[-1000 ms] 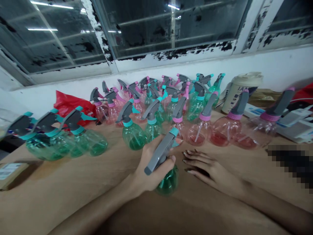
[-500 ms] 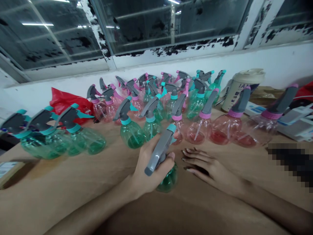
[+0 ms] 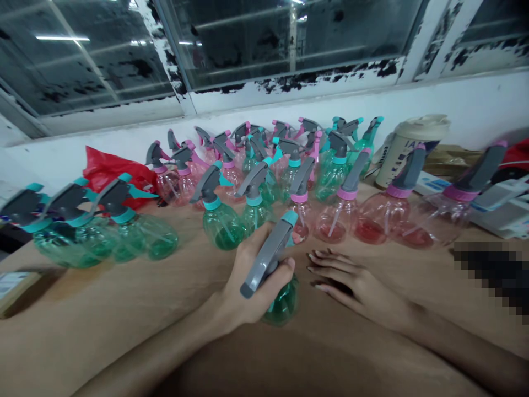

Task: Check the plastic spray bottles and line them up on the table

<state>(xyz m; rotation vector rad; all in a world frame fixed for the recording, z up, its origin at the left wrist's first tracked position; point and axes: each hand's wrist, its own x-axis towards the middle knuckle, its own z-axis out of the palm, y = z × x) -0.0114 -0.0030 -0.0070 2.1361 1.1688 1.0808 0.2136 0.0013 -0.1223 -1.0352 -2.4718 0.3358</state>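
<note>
My left hand (image 3: 252, 284) is wrapped round the neck of a green spray bottle (image 3: 283, 303) with a grey and turquoise trigger head. That bottle stands near me on the table, its head pointing away; the hand hides its collar. My right hand (image 3: 349, 278) lies palm down on the table to the right of it, fingers stretched out and holding nothing. Just beyond my hands are two green spray bottles (image 3: 223, 226) and a row of pink spray bottles (image 3: 380, 215) with grey heads.
Three green bottles (image 3: 144, 237) stand at the left. Behind, several pink and green bottles crowd toward the wall, with a red plastic bag (image 3: 119, 171) on their left and a cream cup (image 3: 411, 149) on their right. White boxes (image 3: 500, 209) sit at the right edge of the table (image 3: 165, 309).
The spray bottle's head has tilted very slightly to the left in my left hand. My right hand stays flat in the same place.
</note>
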